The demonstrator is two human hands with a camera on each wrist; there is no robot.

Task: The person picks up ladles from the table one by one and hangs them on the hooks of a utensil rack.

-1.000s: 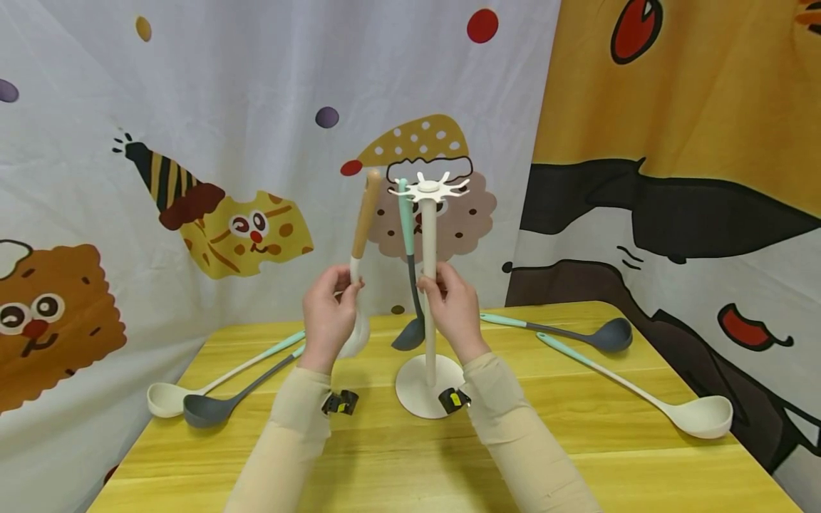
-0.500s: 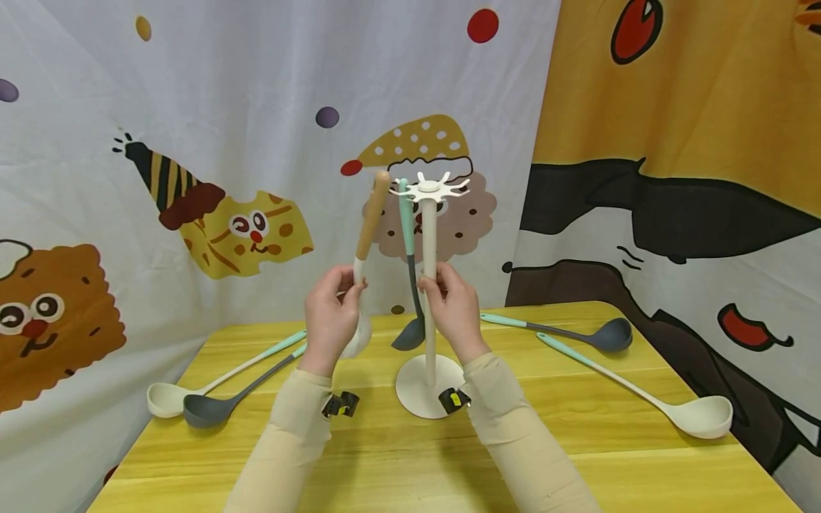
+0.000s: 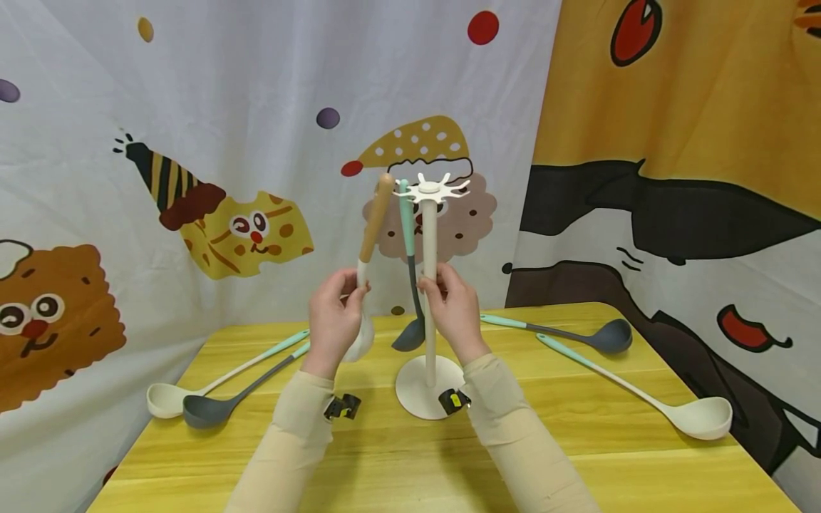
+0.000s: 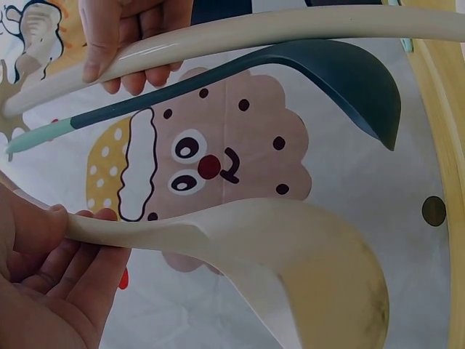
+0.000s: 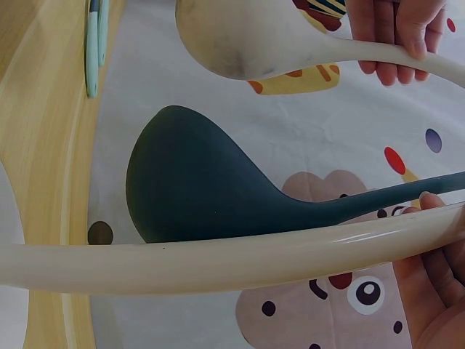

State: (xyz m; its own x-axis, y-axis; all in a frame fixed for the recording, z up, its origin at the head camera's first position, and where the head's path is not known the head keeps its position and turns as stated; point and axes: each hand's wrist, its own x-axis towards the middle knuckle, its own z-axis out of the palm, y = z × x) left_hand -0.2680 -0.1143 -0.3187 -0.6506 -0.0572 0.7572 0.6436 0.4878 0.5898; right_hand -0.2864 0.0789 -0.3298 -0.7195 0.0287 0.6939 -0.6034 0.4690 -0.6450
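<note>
My left hand [image 3: 335, 320] pinches the white neck of a ladle with a tan handle [image 3: 377, 217], held upright with its handle top tilted right, near the rack. Its white bowl [image 4: 320, 269] hangs below the hand, partly hidden by it in the head view. With thumb and fingers my right hand [image 3: 454, 310] grips the pole of a white utensil rack [image 3: 429, 242], which stands upright on a round base. A dark grey ladle with a mint handle [image 3: 407, 221] hangs from a hook at the rack's left; its bowl [image 5: 196, 182] is behind the pole.
On the table's left lie a white ladle [image 3: 168, 400] and a grey ladle [image 3: 210, 411], both mint-handled. Another grey ladle [image 3: 612, 335] and a white ladle [image 3: 702, 417] lie on the right. A cartoon curtain [image 3: 256, 92] hangs behind the wooden table [image 3: 410, 463].
My left hand has shifted slightly right and down, bringing the tan handle's top closer to the rack's hooks. My right hand stays on the pole.
</note>
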